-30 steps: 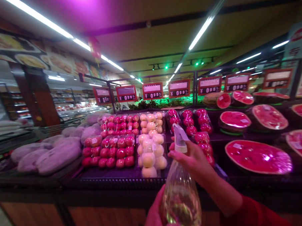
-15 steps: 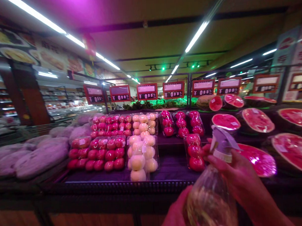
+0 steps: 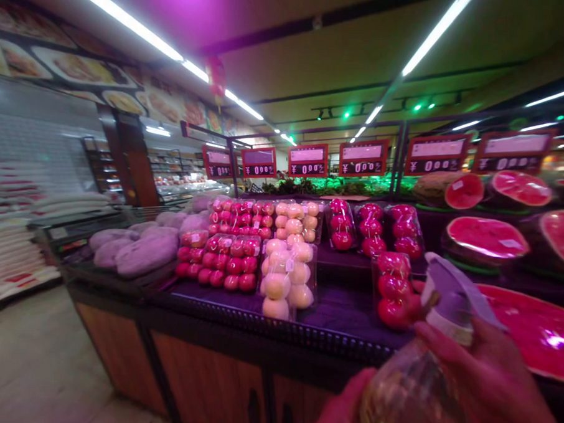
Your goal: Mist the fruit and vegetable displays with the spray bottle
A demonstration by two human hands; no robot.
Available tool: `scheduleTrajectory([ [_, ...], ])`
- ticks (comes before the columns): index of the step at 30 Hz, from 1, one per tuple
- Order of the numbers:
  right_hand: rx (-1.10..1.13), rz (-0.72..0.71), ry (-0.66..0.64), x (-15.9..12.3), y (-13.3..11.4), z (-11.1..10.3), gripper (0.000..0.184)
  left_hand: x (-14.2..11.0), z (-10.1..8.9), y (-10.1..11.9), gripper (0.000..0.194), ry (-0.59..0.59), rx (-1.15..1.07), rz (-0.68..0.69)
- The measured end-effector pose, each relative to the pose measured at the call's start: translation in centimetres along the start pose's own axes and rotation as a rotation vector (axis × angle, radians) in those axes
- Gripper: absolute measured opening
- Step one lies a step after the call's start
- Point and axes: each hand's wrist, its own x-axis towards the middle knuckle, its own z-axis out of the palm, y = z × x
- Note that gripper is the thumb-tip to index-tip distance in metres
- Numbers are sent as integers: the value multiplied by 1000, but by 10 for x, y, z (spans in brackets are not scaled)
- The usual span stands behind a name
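Note:
A clear spray bottle (image 3: pixel 406 390) with a pale lavender spray head (image 3: pixel 451 288) is held low at the right, tilted. My left hand (image 3: pixel 344 408) is wrapped round the side of its body, mostly cut off by the lower edge. Around the neck and head closes my right hand (image 3: pixel 498 364), its fingertips showing left of the head. Just behind the fingers stands a film-wrapped pack of red round fruit (image 3: pixel 394 287). A large cut watermelon (image 3: pixel 539 325) lies behind the right hand. Whatever is inside the bottle is blurred.
Wrapped packs of red fruit (image 3: pixel 232 263) and pale yellow fruit (image 3: pixel 285 277) fill the dark stepped stand. Big pale melons (image 3: pixel 146 252) lie at the left. A perforated black rail (image 3: pixel 287 330) edges the front. Price signs (image 3: pixel 308 162) hang above. Stacked sacks (image 3: pixel 19 241) stand far left.
The view has turned left and moved nearer, so the stand's left end and floor now show. Both hands keep hold of the spray bottle, which appears lower and farther right.

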Motion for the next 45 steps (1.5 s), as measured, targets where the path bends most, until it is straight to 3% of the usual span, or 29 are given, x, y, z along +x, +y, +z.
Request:
scheduleTrajectory([
  [2, 29, -3, -26, 0, 3, 9, 29, 3, -5, -16, 62, 58, -2, -2],
  [6, 17, 42, -90, 1, 10, 29, 38, -3, -17, -35, 94, 128, -47, 21],
  [10, 83, 83, -176, -1, 14, 56, 49, -20, -34, -31, 96, 154, -70, 82],
  [14, 53, 52, -208, -6, 12, 92, 51, -39, -66, -23, 107, 247, -32, 79],
  [22, 58, -32, -306, -18, -9, 210, 35, -101, -150, 25, 97, 277, -83, 124],
  [27, -52, -55, -296, -28, -22, 288, 30, -139, -203, 45, 83, 326, -180, 150],
  [33, -5, -20, -414, -42, -39, 371, 33, -184, -261, 59, 105, 218, -272, 277],
  [40, -58, -67, -489, -55, -45, 448, 30, -219, -321, 57, 49, 441, -514, 222],
  [42, -46, -79, -541, -55, -48, 468, 33, -224, -336, 54, 60, 459, -510, 260],
  [45, -22, -51, -568, -48, -51, 492, 37, -227, -357, 59, 107, 427, -385, 287],
])
